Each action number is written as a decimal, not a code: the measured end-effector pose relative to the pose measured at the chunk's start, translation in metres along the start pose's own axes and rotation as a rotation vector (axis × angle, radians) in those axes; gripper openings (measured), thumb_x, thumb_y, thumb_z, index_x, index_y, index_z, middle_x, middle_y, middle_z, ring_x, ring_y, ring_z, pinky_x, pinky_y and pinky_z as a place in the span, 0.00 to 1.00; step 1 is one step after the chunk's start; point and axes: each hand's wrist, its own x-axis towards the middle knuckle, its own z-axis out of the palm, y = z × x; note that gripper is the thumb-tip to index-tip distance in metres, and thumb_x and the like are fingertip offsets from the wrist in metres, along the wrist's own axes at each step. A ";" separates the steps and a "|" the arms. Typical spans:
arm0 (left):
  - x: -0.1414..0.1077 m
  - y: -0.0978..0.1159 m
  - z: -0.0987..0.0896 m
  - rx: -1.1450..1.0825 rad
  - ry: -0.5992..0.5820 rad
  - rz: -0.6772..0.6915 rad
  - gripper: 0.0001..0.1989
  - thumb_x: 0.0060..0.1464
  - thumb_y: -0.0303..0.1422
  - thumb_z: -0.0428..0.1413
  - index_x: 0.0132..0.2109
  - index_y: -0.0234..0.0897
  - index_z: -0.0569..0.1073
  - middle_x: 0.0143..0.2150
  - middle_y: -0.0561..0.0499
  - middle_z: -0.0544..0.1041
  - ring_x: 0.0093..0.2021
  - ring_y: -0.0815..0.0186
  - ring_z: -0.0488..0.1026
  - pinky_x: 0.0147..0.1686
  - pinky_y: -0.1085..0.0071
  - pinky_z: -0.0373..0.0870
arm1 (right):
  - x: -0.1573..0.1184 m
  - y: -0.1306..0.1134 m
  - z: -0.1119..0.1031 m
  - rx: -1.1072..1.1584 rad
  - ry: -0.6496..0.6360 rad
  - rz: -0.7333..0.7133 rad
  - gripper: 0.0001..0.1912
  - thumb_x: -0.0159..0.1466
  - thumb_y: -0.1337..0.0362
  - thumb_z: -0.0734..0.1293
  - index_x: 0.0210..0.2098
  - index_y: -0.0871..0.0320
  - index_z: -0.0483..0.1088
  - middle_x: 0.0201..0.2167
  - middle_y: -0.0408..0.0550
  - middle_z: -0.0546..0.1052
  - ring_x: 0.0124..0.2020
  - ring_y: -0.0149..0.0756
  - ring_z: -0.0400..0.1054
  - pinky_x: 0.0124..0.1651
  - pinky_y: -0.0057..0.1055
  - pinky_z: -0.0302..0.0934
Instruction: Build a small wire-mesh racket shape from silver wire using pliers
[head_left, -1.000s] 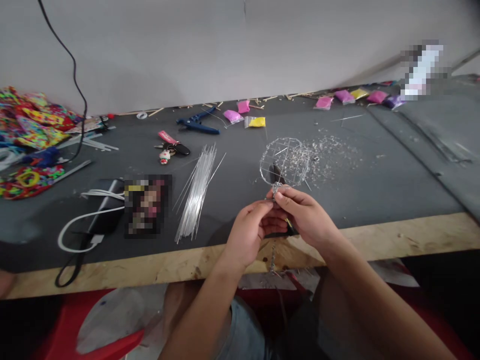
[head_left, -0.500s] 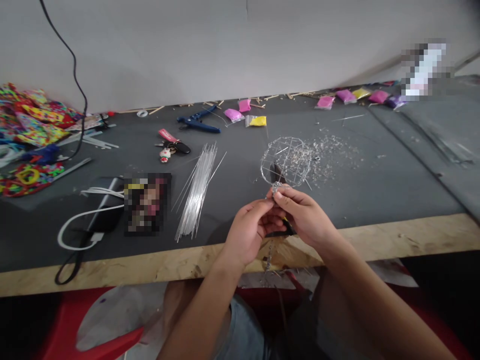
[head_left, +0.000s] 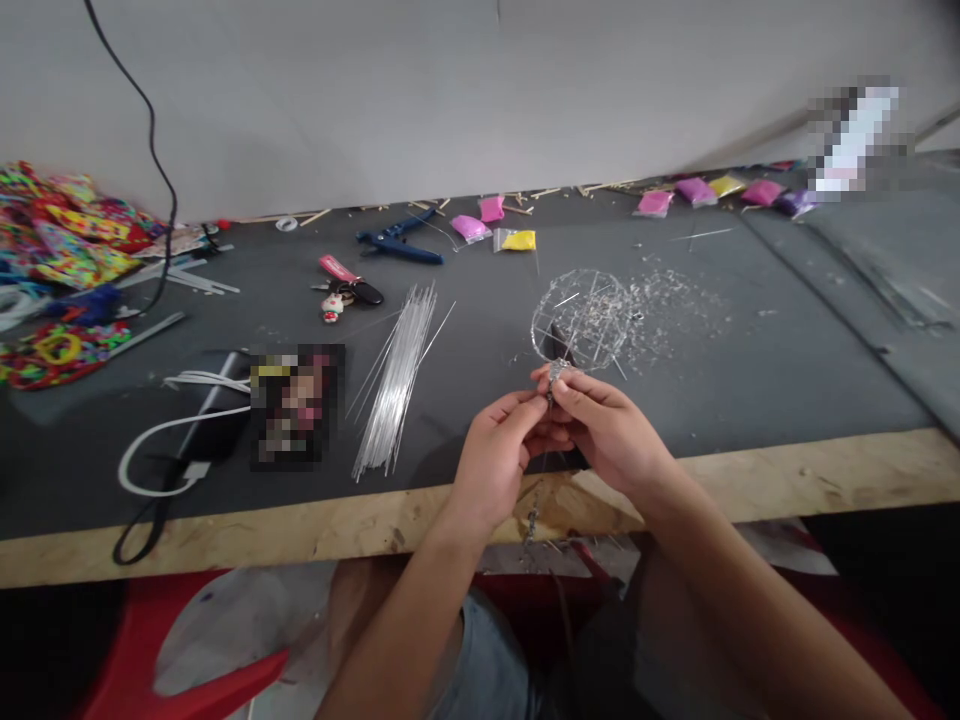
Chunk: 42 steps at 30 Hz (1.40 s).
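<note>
Both hands meet near the table's front edge, fingers pinched together on a twisted silvery wire piece (head_left: 558, 372). My left hand (head_left: 496, 452) grips its lower part, and my right hand (head_left: 611, 425) holds the upper part between thumb and fingers. Below them a thin strand (head_left: 533, 515) hangs in front of the wooden edge. Just beyond the fingertips lies a round wire frame (head_left: 581, 315) with crossing wires; whether it joins the held piece is unclear. A dark pointed tool (head_left: 559, 342) shows partly behind the fingers. Left of my hands lies a bundle of straight wires (head_left: 397, 390).
Wire scraps (head_left: 667, 310) lie right of the frame. Blue pliers (head_left: 401, 240), keys (head_left: 358, 292) and small coloured packets (head_left: 517, 240) sit farther back. On the left are a power bank (head_left: 214, 410) with a white cable and colourful bags (head_left: 82, 230).
The round frame has shifted slightly right relative to the table. My fingers have moved a little around the held wire piece, and the hanging strand has swung slightly left.
</note>
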 end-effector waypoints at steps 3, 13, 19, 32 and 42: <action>-0.001 0.002 0.000 -0.006 -0.080 0.015 0.07 0.53 0.31 0.54 0.36 0.32 0.75 0.31 0.49 0.76 0.28 0.71 0.72 0.33 0.72 0.70 | 0.000 -0.005 -0.004 0.091 -0.062 0.091 0.08 0.59 0.61 0.65 0.38 0.55 0.73 0.26 0.41 0.66 0.24 0.25 0.57 0.24 0.23 0.54; 0.002 -0.002 -0.003 0.012 -0.063 0.053 0.04 0.49 0.30 0.59 0.33 0.32 0.75 0.28 0.51 0.77 0.26 0.72 0.73 0.33 0.73 0.71 | -0.002 -0.007 -0.005 0.229 -0.152 0.135 0.06 0.61 0.64 0.65 0.34 0.58 0.73 0.26 0.41 0.64 0.23 0.22 0.54 0.24 0.19 0.56; 0.000 -0.002 -0.002 0.008 -0.065 0.038 0.05 0.49 0.31 0.59 0.32 0.32 0.75 0.27 0.51 0.77 0.24 0.72 0.73 0.32 0.71 0.72 | -0.003 -0.009 -0.003 0.201 -0.145 0.176 0.06 0.60 0.63 0.64 0.34 0.57 0.72 0.23 0.40 0.62 0.22 0.25 0.52 0.23 0.21 0.55; -0.003 -0.001 -0.002 0.009 -0.067 0.020 0.07 0.52 0.33 0.56 0.32 0.33 0.72 0.25 0.52 0.73 0.22 0.72 0.70 0.26 0.72 0.69 | -0.005 -0.009 -0.001 0.088 -0.168 0.193 0.11 0.61 0.60 0.64 0.42 0.55 0.72 0.18 0.38 0.61 0.19 0.25 0.56 0.22 0.24 0.53; -0.003 -0.001 -0.001 0.064 -0.045 0.021 0.07 0.51 0.33 0.55 0.30 0.34 0.69 0.22 0.55 0.69 0.20 0.73 0.66 0.24 0.73 0.65 | -0.004 -0.005 -0.001 0.066 -0.189 0.146 0.13 0.62 0.60 0.63 0.46 0.54 0.71 0.19 0.39 0.66 0.20 0.27 0.61 0.23 0.26 0.56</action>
